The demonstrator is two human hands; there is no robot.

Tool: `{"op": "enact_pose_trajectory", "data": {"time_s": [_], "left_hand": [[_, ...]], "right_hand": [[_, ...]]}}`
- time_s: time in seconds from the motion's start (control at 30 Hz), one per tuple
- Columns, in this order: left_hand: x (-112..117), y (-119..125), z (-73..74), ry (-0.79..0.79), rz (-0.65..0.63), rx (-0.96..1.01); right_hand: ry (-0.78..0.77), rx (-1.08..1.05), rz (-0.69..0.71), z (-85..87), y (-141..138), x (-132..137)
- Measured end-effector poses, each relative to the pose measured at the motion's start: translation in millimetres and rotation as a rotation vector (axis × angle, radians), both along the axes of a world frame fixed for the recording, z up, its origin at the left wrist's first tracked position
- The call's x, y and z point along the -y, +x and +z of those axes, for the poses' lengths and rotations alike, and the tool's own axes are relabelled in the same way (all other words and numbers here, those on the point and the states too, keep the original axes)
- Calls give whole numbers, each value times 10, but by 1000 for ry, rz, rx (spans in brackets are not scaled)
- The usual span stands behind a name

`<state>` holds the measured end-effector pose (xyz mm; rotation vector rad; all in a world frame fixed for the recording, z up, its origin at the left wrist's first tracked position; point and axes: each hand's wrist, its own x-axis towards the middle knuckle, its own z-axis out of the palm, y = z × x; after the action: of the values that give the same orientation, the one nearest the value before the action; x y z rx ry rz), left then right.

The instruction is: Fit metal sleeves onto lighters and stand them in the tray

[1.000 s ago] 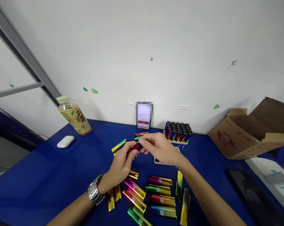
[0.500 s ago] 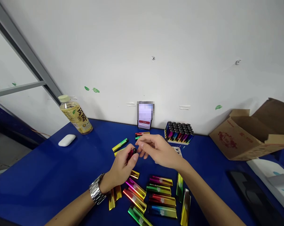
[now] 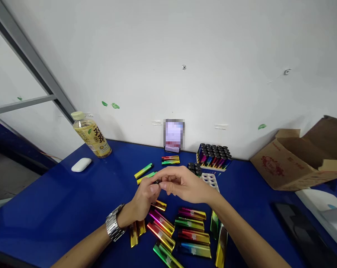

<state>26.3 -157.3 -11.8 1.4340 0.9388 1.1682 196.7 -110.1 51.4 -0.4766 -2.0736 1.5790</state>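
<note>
My left hand (image 3: 143, 199) is closed around a lighter (image 3: 157, 182); only its black top end shows between the fingers. Reaching across from the right, my right hand (image 3: 191, 184) has its thumb and curled fingers pressed at that same end, and its fingertips are partly hidden. Shiny two-tone lighters (image 3: 193, 237) lie on the blue table below the hands, in red, green, blue, magenta and gold. Behind my right hand, several black-topped lighters (image 3: 195, 168) stand upright beside a white holed tray (image 3: 210, 179). More stand packed in a block (image 3: 214, 156) farther back.
A phone (image 3: 173, 134) leans against the wall. To the left are a drink bottle (image 3: 93, 136) and a white earbud case (image 3: 81, 164). An open cardboard box (image 3: 269, 163), a long black object (image 3: 302, 230) and a white package (image 3: 329, 212) occupy the right side.
My right hand has moved left and down, from just beside the lighter to touching its top. The lighter is now more covered. The view has shifted slightly, and the upright lighters behind are uncovered.
</note>
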Motion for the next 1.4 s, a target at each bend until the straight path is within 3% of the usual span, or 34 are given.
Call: {"op": "enact_pose_trajectory", "data": {"time_s": [0.1,0.23,0.4,0.63,1.0,1.2,1.4], "left_hand": [[-11,20,19,-250,-114,251],[-15,45,147,-523,-287,399],[-24,17,200,-670,-403,483],[-49,-13,188,-688,-413,451],[-68,-11,179,-651,-412,398],[-70,66,223,-400,-143,227],[-58,55,223,-518,-252,335]], "right_hand": [[26,-17,-67,-22,-32,10],[138,45,-193,-41,-46,5],[246,78,-240,-34,-23,-4],[337,82,-221,-23,-9,-16],[217,89,-196,-62,-9,-37],[237,121,-267,-5,-4,-32],[393,154,-356,8,-32,0]]}}
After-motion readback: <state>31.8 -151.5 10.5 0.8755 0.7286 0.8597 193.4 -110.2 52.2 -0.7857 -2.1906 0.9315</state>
